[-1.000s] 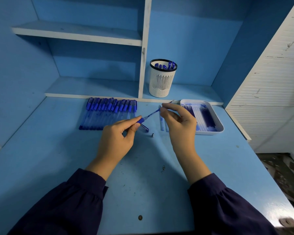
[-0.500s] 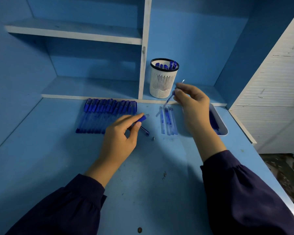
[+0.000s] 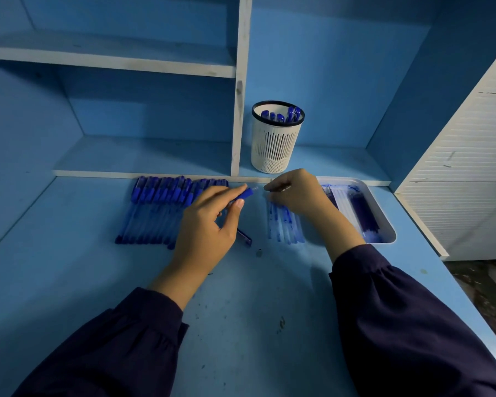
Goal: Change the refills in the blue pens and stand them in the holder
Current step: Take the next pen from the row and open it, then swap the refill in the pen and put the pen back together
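Work centres on a blue pen (image 3: 245,193), which the left hand (image 3: 204,230) grips between thumb and curled fingers just above the surface (image 3: 241,310). Its blue front end sticks out past the fingertips and points up and to the right, toward the right hand (image 3: 298,193). That hand hovers close by, a small gap apart from the pen's end. Its fingers are bunched together as if pinching, but motion blur hides whether anything thin sits between them, so its grip cannot be told.

Under the right hand a few loose refills (image 3: 284,227) lie side by side on the surface. To their right stands a white tray (image 3: 385,216) holding clear and dark blue refills in a stack (image 3: 355,207). Left of the left hand, a row of capped pens (image 3: 155,210) lies packed side by side, caps toward the shelf. Near the heel of the left hand lie a dark blue cap (image 3: 245,240) and, just beside it, a small grey piece (image 3: 259,252).

The white slotted holder (image 3: 275,147) with a black rim stands on the low shelf (image 3: 143,156) behind the hands, with several finished pens (image 3: 281,116) upright in it. Dark sleeves (image 3: 398,325) cover both forearms.
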Tool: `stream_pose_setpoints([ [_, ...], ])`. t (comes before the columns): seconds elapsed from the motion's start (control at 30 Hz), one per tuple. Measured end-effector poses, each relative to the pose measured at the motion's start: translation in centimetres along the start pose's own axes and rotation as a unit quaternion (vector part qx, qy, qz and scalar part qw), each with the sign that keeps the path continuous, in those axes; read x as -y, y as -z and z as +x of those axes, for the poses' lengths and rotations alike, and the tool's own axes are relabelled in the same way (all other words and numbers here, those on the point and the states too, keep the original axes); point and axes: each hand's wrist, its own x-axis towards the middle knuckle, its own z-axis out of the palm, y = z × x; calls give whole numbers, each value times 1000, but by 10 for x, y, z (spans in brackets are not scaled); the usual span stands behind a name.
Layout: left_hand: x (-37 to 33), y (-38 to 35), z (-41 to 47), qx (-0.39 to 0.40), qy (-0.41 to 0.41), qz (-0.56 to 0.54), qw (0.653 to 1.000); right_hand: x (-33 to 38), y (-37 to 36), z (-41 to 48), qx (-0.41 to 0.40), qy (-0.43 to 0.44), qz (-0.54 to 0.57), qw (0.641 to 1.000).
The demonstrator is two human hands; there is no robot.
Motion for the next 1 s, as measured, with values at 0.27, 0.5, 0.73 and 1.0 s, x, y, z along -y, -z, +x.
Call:
stream_pose_setpoints([
  [0.27, 1, -1, -1, 11, -8, -3, 1000, 0, -9, 6, 6, 11, -80, 997],
  [0.5, -1, 0, -1, 16, -10, -5, 1000, 1, -1, -2, -10, 41, -78, 996],
  [0.73, -3, -12, 6, 32, -45, -29, 998, -25, 60, -25, -92, 19, -47, 994],
  [1.0, -10, -24, 14, 53, -67, -43, 995, -63, 86, -44, -52, -70, -82, 993],
])
